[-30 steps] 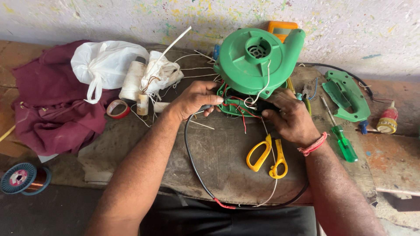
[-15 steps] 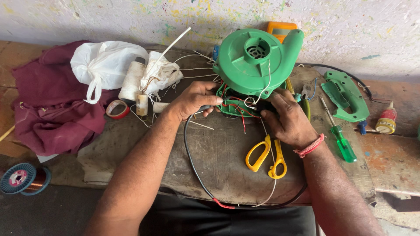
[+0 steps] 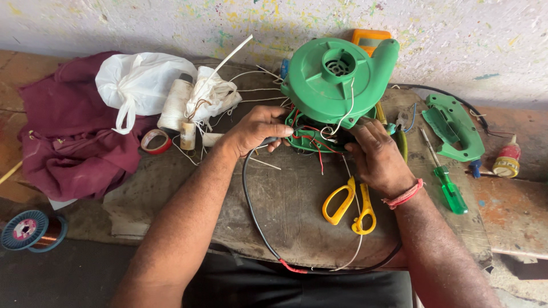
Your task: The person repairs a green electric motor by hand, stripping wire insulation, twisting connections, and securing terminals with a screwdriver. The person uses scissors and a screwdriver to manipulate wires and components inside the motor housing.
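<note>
Both hands work at the green blower (image 3: 334,80) by the bench's (image 3: 285,205) back edge — left hand (image 3: 260,130) fingers pinch the black cable (image 3: 251,199), right hand (image 3: 377,157) fingers press its wiring (image 3: 311,137).

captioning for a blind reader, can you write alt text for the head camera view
Seen from above, a person's left hand and right hand work among the exposed red and white wires under a green electric blower on a worn workbench. The left hand pinches the black power cable. Yellow scissors lie in front; a green screwdriver lies to the right.

Glossy green plastic blower housing (image 3: 331,80), rough wooden board (image 3: 297,199)
</note>
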